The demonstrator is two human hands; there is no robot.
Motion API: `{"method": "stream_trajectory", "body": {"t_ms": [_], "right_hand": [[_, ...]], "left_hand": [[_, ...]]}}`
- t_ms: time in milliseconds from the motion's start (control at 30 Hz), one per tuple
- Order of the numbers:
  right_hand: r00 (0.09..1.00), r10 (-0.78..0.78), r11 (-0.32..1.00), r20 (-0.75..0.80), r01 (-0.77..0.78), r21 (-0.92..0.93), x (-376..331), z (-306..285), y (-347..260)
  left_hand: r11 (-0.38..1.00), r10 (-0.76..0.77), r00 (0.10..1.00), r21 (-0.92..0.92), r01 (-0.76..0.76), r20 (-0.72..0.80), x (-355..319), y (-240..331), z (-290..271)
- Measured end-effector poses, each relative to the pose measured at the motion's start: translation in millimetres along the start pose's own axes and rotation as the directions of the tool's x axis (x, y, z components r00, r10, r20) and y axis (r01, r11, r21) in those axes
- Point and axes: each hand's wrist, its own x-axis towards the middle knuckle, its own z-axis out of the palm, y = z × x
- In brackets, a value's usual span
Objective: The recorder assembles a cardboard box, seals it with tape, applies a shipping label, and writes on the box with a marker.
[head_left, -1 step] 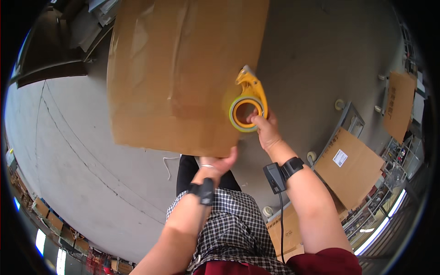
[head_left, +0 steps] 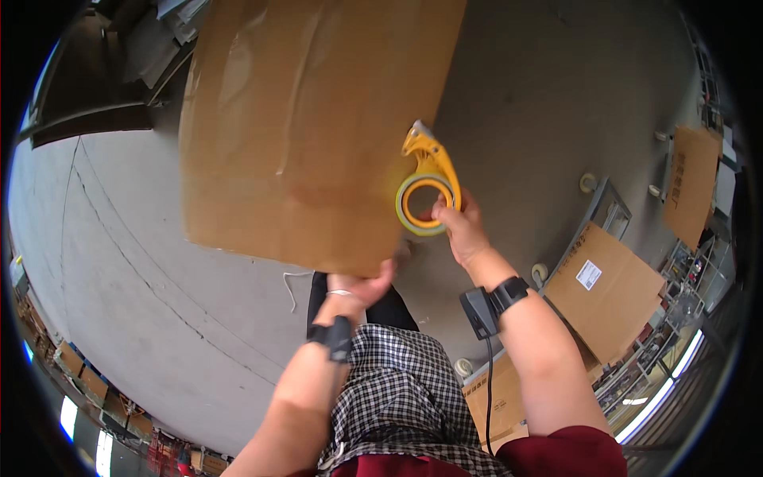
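Dispenser [head_left: 429, 163] in right hand [head_left: 462, 230], box [head_left: 310, 143] at left hand [head_left: 362, 288]
Right fingers are curled closed around the dispenser's side; box's near edge is at left fingers, partly hidden, so their opening I cannot tell

Here's my big brown carton [head_left: 294, 151], its broad face toward me, slightly askew, the far end running out of view! Wrinkled, shiny strips streak that face lengthwise, and my left hand [head_left: 364, 288] is at its near edge. And over by its right edge, the yellow tape dispenser [head_left: 430, 176], ringed by its tape roll [head_left: 401, 211], head angled up and left, gripped in my right hand [head_left: 465, 230]!
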Motion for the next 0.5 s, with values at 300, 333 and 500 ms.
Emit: {"method": "stream_trajectory", "body": {"t_ms": [300, 333, 500], "right_hand": [[0.947, 0.128, 0.960, 0.295, -0.044, -0.277, -92.5, 47.4, -32.0], [0.941, 0.117, 0.950, 0.318, -0.012, -0.313, -97.1, 53.3, -30.7], [0.879, -0.048, 0.714, 0.475, 0.363, -0.599, -110.3, 113.4, -49.5]], "left_hand": [[0.327, 0.945, 0.275, 0.496, -0.804, -0.176, -247.1, 243.2, -32.6], [0.203, 0.978, 0.186, 0.574, -0.793, -0.089, -254.4, 236.8, -27.5], [0.298, 0.433, 0.850, 0.842, -0.450, 0.300, -259.6, 101.8, 29.8]]}}
